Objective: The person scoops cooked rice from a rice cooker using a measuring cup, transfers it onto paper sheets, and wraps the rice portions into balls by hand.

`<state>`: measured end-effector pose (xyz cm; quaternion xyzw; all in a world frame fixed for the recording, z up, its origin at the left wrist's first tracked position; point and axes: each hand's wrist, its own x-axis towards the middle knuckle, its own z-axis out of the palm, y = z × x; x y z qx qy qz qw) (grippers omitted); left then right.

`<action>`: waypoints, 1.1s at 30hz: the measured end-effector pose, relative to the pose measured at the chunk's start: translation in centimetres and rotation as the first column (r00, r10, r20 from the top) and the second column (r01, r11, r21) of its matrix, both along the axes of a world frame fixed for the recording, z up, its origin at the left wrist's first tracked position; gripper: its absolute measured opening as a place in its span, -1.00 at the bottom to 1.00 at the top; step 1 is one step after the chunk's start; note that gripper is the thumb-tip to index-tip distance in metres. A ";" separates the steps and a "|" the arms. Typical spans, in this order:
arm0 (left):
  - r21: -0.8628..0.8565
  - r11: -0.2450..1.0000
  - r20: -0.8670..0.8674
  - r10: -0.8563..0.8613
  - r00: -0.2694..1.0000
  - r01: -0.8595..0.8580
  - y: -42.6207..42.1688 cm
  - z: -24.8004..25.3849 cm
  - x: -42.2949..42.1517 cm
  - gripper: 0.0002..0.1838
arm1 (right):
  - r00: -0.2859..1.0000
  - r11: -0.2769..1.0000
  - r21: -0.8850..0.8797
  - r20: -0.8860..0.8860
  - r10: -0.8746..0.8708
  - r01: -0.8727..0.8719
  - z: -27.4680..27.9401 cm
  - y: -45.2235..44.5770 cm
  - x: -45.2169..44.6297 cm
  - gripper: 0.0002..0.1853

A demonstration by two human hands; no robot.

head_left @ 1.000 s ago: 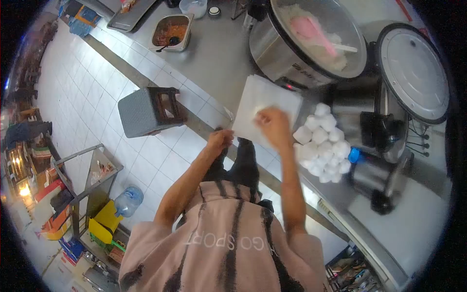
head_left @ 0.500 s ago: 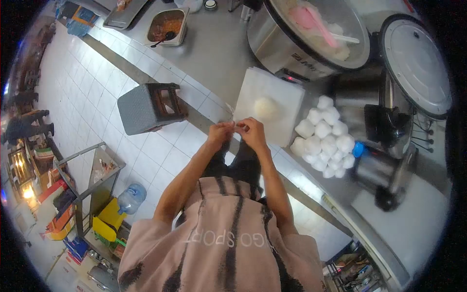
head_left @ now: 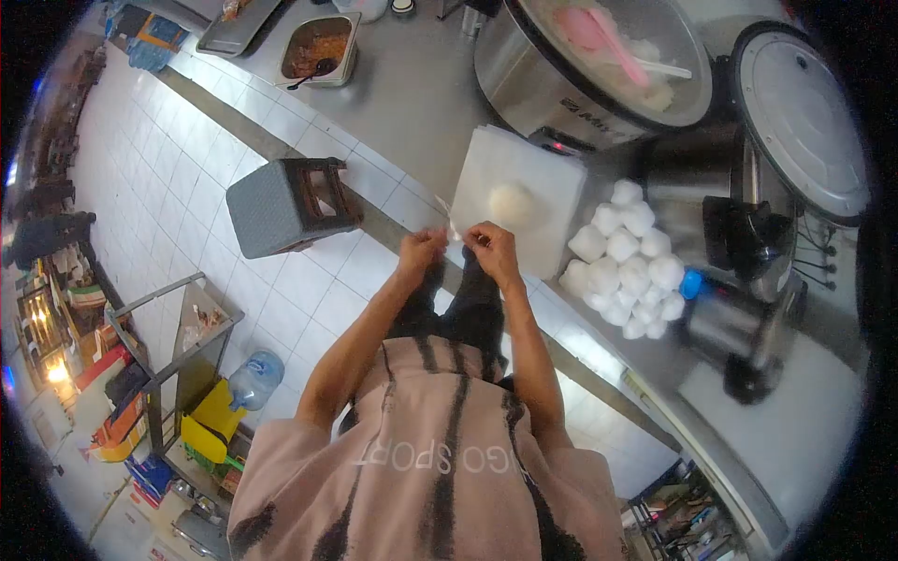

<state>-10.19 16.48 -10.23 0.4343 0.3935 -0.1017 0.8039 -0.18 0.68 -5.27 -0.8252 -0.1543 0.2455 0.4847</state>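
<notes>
My left hand [head_left: 423, 252] is just off the counter's front edge, its fingers drawn together and a little blurred. My right hand [head_left: 491, 252] is close beside it, fingers pinched, near the lower corner of a stack of white sheets [head_left: 482, 159]. A thin whitish piece [head_left: 454, 227] shows in the gap between the hands; what it is and which hand grips it, I cannot make out. On the sheets rests a mound of rice [head_left: 512, 203]. To the right is a heap of white wrapped bundles [head_left: 631, 266].
A large steel rice cooker [head_left: 552, 93], with a pink scoop [head_left: 613, 47] in the rice, stands behind the sheets. Its round lid [head_left: 795, 122] is at right. A steel pan of red-brown food [head_left: 320, 49] sits far left. A dark stool [head_left: 281, 208] is on the floor.
My hands have moved slightly apart, and the thin whitish piece shows more clearly between them. The sheets, rice and bundles look the same.
</notes>
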 end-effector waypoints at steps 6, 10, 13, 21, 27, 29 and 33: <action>0.081 0.996 0.009 -0.034 0.999 0.034 -0.4 2.3 0.7 -0.70 | 1.000 1.000 0.012 0.016 0.006 -0.007 -0.4 -0.2 0.1 -0.94; 0.062 0.996 0.013 -0.069 0.998 0.068 -0.3 2.2 0.8 -0.73 | 0.998 1.000 0.013 0.058 0.012 -0.012 -0.8 -0.5 0.0 -0.92; 0.185 0.971 0.036 -0.161 0.986 0.152 0.0 1.8 0.8 -0.73 | 0.994 1.000 -0.021 0.107 0.013 -0.011 -0.3 -0.5 -0.2 -0.88; 0.821 0.501 -0.105 -0.339 0.935 0.274 0.6 2.9 1.3 -0.66 | 0.984 0.990 -0.075 0.120 0.129 -0.121 2.3 0.6 -1.1 -0.82; 0.812 0.528 -0.085 -0.314 0.946 0.248 0.5 2.8 1.7 -0.67 | 0.972 0.981 -0.181 0.206 0.113 -0.075 1.0 -1.3 -1.1 -0.83; 0.807 0.531 -0.095 -0.315 0.944 0.258 0.6 3.0 1.9 -0.65 | 0.947 0.972 -0.236 0.312 0.077 -0.002 0.8 -3.3 -1.0 -0.84; 0.803 0.534 -0.106 -0.307 0.946 0.263 0.8 2.9 1.9 -0.58 | 0.918 0.943 -0.299 0.397 -0.017 0.146 0.1 -9.7 -0.6 -0.89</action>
